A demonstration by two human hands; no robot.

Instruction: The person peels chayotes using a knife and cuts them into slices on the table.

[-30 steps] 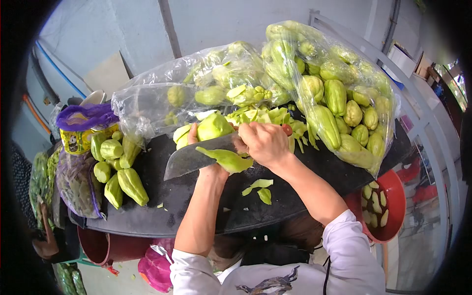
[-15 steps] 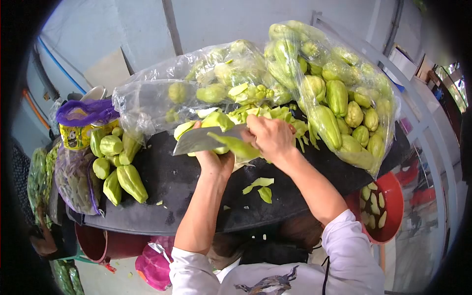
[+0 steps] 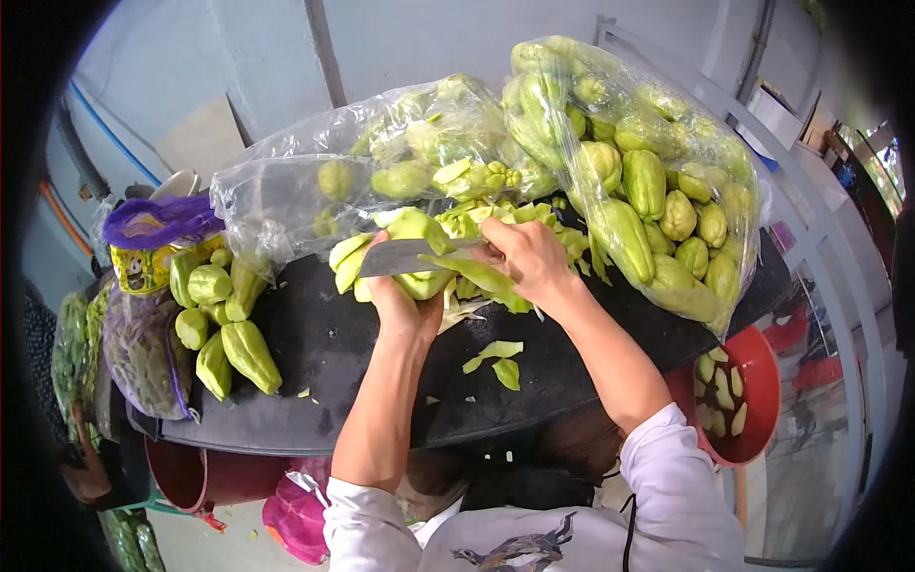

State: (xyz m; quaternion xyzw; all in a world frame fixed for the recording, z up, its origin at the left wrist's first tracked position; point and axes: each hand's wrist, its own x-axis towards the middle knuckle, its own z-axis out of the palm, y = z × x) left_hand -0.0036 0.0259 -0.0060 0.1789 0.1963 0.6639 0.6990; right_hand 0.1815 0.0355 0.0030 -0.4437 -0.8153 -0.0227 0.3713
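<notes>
Over the black table my left hand (image 3: 408,313) is closed from below around a pale green, partly peeled chayote (image 3: 415,227). My right hand (image 3: 530,259) grips a broad-bladed knife (image 3: 400,257), its blade pointing left across the chayote; the handle is mostly hidden by my fingers. A strip of green peel (image 3: 484,278) hangs at the near side of the blade. Behind my hands lies a heap of peelings (image 3: 572,238). Loose peel pieces (image 3: 498,360) rest on the table between my forearms.
Clear plastic bags of chayotes (image 3: 658,191) (image 3: 400,143) line the back and right. Several loose chayotes (image 3: 250,355) sit at left beside a purple mesh bag (image 3: 148,348). Below the table's right edge stands a red bucket (image 3: 767,410) holding pale pieces; another bucket (image 3: 181,467) is lower left.
The knife blade has moved slightly up and right at its tip and lies flatter, showing more of the chayote beneath. Both hands keep their holds. The whole view has shifted slightly.
</notes>
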